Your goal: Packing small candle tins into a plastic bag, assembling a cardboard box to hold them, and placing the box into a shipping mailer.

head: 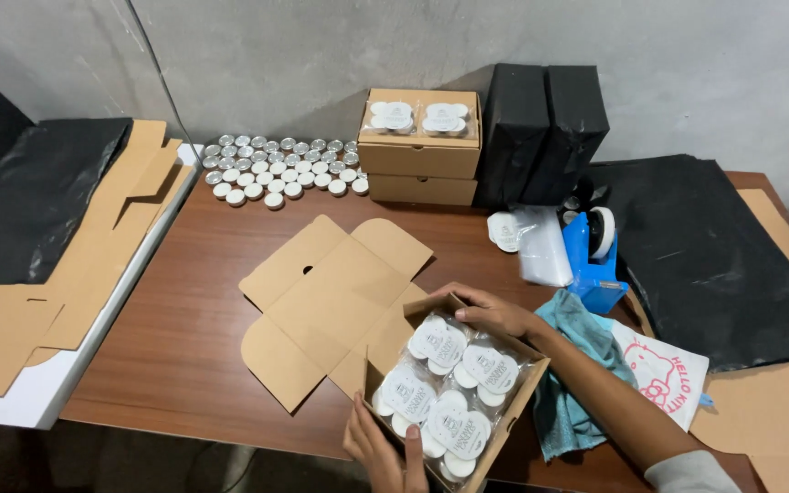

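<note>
Brown cardboard makes up the small open box [449, 402] at the near edge of the wooden table [194, 301], packed with clear-wrapped packs of little white jars [454, 383]. It sits skewed, its long axis running from near left to far right, open side up, with the unfolded lid flaps [321, 301] spread flat toward the far left. The left hand [381, 447] grips the near corner, thumb on the rim and fingers closed under the wall. The right hand [490, 312] lies over the far corner, fingers curled onto the edge, pressed against the box but not clamped around anything loose.

One risk, as I judge it: the box stands close to the table's edge, so a push from the far hand could slide it off and spill the packs. The packs also bulge above the rim and could catch the lid. A blue tape dispenser [595, 260] and a teal cloth [573, 365] lie just to the right
</note>
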